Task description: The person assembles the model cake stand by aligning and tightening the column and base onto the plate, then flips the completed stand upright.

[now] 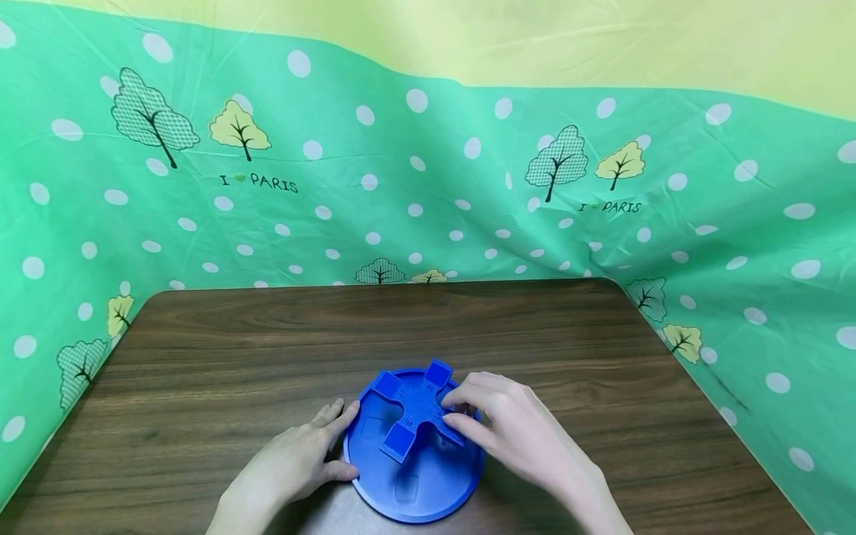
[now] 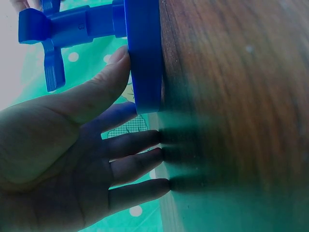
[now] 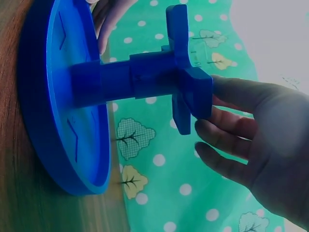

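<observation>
A round blue base (image 1: 428,498) with a raised rim lies flat on the table. From its middle rises a blue post (image 3: 145,77), topped by a blue cross-shaped piece (image 1: 417,405) with several bent arms. My right hand (image 1: 518,423) pinches the right-hand arm of the cross between thumb and fingers; part of that arm is hidden by them. At the base's left edge, my left hand (image 1: 290,461) rests with its thumb (image 2: 116,63) and fingers against the rim. The left fingers are extended and spread, their tips down by the table in the left wrist view.
The dark wood-grain table (image 1: 234,357) extends to both sides of the base and behind it. A green curtain (image 1: 374,200) with white dots and printed trees hangs along the back and sides, and a yellow band (image 1: 602,37) runs across its top.
</observation>
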The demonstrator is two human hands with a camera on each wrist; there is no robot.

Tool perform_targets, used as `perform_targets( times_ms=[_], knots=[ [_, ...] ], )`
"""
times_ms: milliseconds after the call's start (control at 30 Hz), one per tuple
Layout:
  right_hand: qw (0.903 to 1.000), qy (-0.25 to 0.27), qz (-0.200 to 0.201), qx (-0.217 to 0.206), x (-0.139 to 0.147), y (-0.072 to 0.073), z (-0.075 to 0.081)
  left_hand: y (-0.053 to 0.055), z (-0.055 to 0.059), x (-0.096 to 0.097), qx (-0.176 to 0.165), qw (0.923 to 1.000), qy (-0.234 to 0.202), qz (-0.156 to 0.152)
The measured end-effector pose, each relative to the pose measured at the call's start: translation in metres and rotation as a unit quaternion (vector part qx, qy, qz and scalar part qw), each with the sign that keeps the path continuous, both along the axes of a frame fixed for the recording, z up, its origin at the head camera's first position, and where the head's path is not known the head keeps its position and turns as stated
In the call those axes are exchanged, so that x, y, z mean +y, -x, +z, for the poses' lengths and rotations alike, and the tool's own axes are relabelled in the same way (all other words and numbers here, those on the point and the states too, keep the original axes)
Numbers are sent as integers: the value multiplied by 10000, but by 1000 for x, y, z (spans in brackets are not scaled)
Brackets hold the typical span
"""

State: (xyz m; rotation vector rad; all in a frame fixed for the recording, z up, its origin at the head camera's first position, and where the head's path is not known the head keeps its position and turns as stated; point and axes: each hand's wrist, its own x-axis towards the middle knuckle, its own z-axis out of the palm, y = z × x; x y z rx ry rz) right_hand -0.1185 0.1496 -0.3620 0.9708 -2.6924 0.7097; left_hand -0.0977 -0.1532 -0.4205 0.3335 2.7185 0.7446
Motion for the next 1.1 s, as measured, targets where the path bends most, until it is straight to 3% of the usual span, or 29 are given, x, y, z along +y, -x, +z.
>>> perform_targets(
  times_ms=[167,400,533,900,1100],
  knots=[
    [9992,116,187,334,-3,2,-4,0,0,1,-41,10000,24,29],
    [9976,-176,362,-572,-9,-1,-12,1,0,2,-176,9996,174,98],
    [9966,-237,393,-690,-13,-2,-16,1,0,3,-194,9995,220,110],
    [9982,-565,106,189,-27,-4,-26,0,0,2,-114,9998,137,89],
    [9986,-452,-141,232,-29,-5,-28,0,0,2,-93,9999,119,81]
  ],
)
